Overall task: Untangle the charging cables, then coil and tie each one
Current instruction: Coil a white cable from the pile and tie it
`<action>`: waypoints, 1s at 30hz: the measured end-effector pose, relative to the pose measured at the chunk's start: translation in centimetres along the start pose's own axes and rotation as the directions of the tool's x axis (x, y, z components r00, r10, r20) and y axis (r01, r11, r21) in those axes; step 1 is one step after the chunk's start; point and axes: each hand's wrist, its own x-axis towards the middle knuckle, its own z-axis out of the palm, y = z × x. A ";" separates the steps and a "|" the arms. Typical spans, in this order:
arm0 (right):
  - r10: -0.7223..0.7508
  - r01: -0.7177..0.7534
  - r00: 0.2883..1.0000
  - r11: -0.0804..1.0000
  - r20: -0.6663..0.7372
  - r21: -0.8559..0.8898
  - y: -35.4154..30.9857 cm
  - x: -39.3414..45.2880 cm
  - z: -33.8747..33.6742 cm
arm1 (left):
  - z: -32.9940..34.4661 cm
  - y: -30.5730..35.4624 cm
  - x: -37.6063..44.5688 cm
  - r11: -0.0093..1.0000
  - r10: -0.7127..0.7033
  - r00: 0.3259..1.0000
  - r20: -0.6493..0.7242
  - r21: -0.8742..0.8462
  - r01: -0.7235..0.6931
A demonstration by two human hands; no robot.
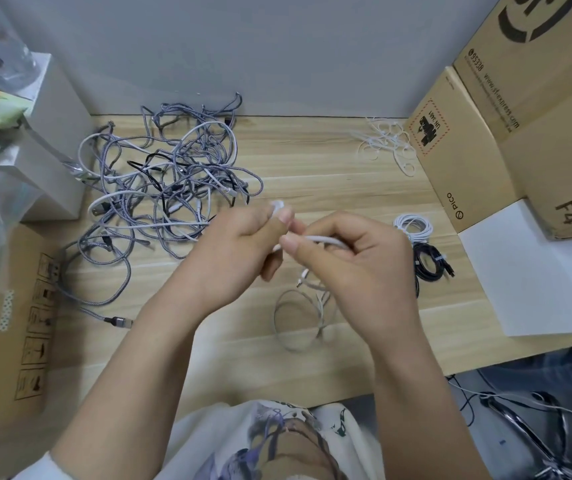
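Observation:
A big tangle of grey braided, white and black charging cables (166, 181) lies at the back left of the wooden desk (312, 161). My left hand (239, 251) and my right hand (357, 261) meet above the desk's middle, both pinching one white cable (322, 240). Its loops (298, 320) hang down below my hands and its plug end dangles beside my right palm. A coiled white cable (412, 226) and a coiled black cable (429, 263) lie to the right. White ties (386, 143) are piled at the back right.
Cardboard boxes (506, 133) stand along the right, with a white sheet (533, 271) in front of them. White boxes (49, 140), plastic bags and a flat carton (11, 323) crowd the left side. A grey wall closes the back. Wires and a metal frame lie on the floor at lower right.

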 end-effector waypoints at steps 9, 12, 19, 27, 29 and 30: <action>-0.004 0.015 0.997 0.991 -0.078 0.130 -0.1 0.7 -1.9 | -1.3 0.4 -0.7 0.734 0.279 0.806 0.521 -0.658 0.171; 0.025 -0.031 0.999 0.986 0.036 0.165 0.3 0.6 -1.4 | -0.9 1.3 -0.4 0.574 0.463 0.744 0.482 -0.802 0.163; 0.174 -0.145 0.945 0.982 0.275 -0.125 1.2 0.0 -0.9 | -1.5 2.4 1.2 0.245 0.321 0.941 0.107 -0.969 0.027; 0.070 0.046 0.953 0.929 0.296 -0.368 0.6 -0.7 0.6 | 0.6 1.2 1.6 0.744 -0.029 0.963 -0.266 -0.649 -0.157; 0.029 0.094 0.957 0.911 0.289 -0.402 0.5 -0.8 0.8 | 0.8 0.7 1.6 0.819 -0.035 0.960 -0.277 -0.558 -0.131; -0.004 0.120 0.963 0.903 0.270 -0.413 0.4 -0.9 1.0 | 0.9 0.6 1.6 0.855 -0.048 0.965 -0.257 -0.510 -0.093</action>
